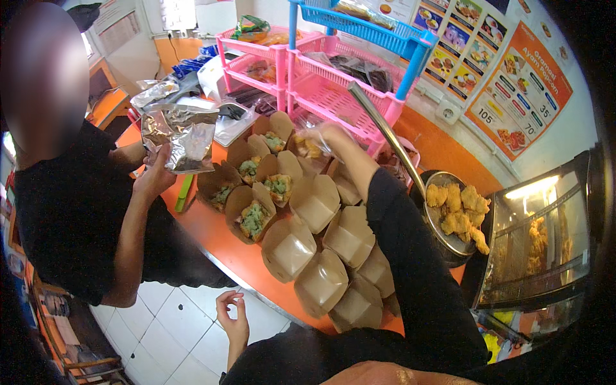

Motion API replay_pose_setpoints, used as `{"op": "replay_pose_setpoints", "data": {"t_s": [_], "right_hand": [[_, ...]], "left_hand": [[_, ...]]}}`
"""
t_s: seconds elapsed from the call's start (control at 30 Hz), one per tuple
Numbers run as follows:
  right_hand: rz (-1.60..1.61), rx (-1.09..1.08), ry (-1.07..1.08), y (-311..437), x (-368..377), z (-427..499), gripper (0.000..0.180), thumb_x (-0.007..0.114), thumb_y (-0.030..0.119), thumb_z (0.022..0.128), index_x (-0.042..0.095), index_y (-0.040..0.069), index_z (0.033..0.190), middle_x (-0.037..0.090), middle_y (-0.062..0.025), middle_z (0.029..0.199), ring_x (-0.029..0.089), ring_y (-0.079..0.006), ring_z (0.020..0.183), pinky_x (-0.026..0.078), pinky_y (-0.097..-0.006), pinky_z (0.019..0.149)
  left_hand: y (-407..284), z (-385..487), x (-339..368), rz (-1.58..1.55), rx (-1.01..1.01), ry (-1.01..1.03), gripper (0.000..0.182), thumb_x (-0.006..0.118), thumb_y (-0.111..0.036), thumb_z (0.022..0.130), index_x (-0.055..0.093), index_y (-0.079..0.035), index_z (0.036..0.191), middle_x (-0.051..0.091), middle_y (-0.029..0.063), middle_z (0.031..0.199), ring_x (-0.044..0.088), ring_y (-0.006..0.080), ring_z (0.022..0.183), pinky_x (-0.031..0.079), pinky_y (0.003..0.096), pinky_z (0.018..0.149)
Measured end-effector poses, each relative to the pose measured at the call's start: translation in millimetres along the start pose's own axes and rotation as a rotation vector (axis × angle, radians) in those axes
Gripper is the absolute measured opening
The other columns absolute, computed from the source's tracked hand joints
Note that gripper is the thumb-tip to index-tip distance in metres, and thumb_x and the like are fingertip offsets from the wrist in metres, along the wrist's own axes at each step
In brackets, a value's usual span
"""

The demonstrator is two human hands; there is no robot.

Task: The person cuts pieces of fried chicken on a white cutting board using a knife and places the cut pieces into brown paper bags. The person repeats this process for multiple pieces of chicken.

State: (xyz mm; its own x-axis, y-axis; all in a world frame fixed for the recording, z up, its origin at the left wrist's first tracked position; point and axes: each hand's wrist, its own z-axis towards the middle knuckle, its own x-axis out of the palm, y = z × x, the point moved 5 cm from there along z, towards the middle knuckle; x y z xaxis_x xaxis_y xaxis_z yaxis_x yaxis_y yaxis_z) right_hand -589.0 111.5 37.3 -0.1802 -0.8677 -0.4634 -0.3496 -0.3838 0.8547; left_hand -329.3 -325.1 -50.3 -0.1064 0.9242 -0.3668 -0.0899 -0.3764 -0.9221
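Observation:
My right hand (332, 136), in a clear plastic glove, reaches to the back of the counter. Its fingers close around a piece of fried chicken (306, 146) at a brown paper box; the glove partly hides the grip. Low over the floor, my left hand (232, 313) holds nothing, thumb and fingers curled but apart. Several open boxes left of the right hand contain food with a green topping (252, 220). Nearer me stand several empty paper boxes (288, 250). To the right, a metal strainer (435, 211) holds several fried chicken pieces (457, 211).
A co-worker at left holds a silver foil pouch (180, 139) in both hands. Green tongs (184, 192) lie on the orange counter (216, 240). Pink basket racks (332, 91) stand behind the boxes. The strainer's long handle (387, 134) slants up. A lit display case (539, 240) stands right.

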Motion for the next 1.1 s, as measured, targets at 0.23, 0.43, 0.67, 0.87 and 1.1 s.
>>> {"op": "replay_pose_setpoints", "data": {"t_s": [0.23, 0.43, 0.67, 0.87, 1.1], "right_hand": [[0.219, -0.033, -0.035, 4, -5, 27, 0.037, 0.068, 0.044, 0.087, 0.069, 0.008, 0.079, 0.059, -0.005, 0.067, 0.054, -0.0185, 0.06, 0.046, -0.0374, 0.054], [0.257, -0.125, -0.027, -11, -22, -54, 0.022, 0.058, 0.03, 0.092, 0.067, 0.011, 0.088, 0.059, -0.0048, 0.077, 0.054, -0.0171, 0.07, 0.046, -0.0353, 0.057], [0.295, -0.581, -0.313, -69, -158, -318, 0.024, 0.058, 0.015, 0.096, 0.066, 0.003, 0.115, 0.067, -0.0063, 0.113, 0.064, -0.0172, 0.101, 0.053, -0.03, 0.087], [-0.926, 0.508, -0.654, -178, -302, -396, 0.03, 0.067, 0.027, 0.083, 0.072, 0.002, 0.098, 0.07, -0.0185, 0.094, 0.069, -0.029, 0.09, 0.054, -0.0408, 0.081], [-1.116, 0.855, -0.223, -252, -319, -374, 0.03, 0.072, 0.023, 0.073, 0.074, 0.004, 0.097, 0.072, -0.0172, 0.094, 0.071, -0.0284, 0.088, 0.057, -0.0421, 0.071]], "left_hand": [[-7, 7, 15, -0.054, 0.046, 0.027, 0.023, 0.065, -0.01, 0.088, 0.056, -0.009, 0.109, 0.067, 0.0005, 0.096, 0.054, 0.0111, 0.083, 0.036, 0.0309, 0.078], [-32, 6, 52, -0.207, 0.175, 0.185, 0.028, 0.064, -0.008, 0.088, 0.054, -0.006, 0.114, 0.064, 0.0053, 0.109, 0.052, 0.0135, 0.084, 0.037, 0.0307, 0.078], [14, -42, 19, -0.139, 0.127, 0.041, 0.026, 0.062, -0.008, 0.091, 0.052, -0.004, 0.115, 0.055, 0.0049, 0.101, 0.048, 0.0142, 0.085, 0.04, 0.0301, 0.077], [161, -115, 12, 0.347, -0.21, 0.3, 0.021, 0.061, -0.01, 0.092, 0.054, -0.004, 0.111, 0.056, 0.0052, 0.095, 0.05, 0.0152, 0.081, 0.042, 0.0311, 0.073], [214, -168, 32, 0.572, -0.488, 0.726, 0.021, 0.06, -0.014, 0.093, 0.055, -0.003, 0.111, 0.058, 0.0062, 0.095, 0.052, 0.016, 0.081, 0.043, 0.0314, 0.074]]}}
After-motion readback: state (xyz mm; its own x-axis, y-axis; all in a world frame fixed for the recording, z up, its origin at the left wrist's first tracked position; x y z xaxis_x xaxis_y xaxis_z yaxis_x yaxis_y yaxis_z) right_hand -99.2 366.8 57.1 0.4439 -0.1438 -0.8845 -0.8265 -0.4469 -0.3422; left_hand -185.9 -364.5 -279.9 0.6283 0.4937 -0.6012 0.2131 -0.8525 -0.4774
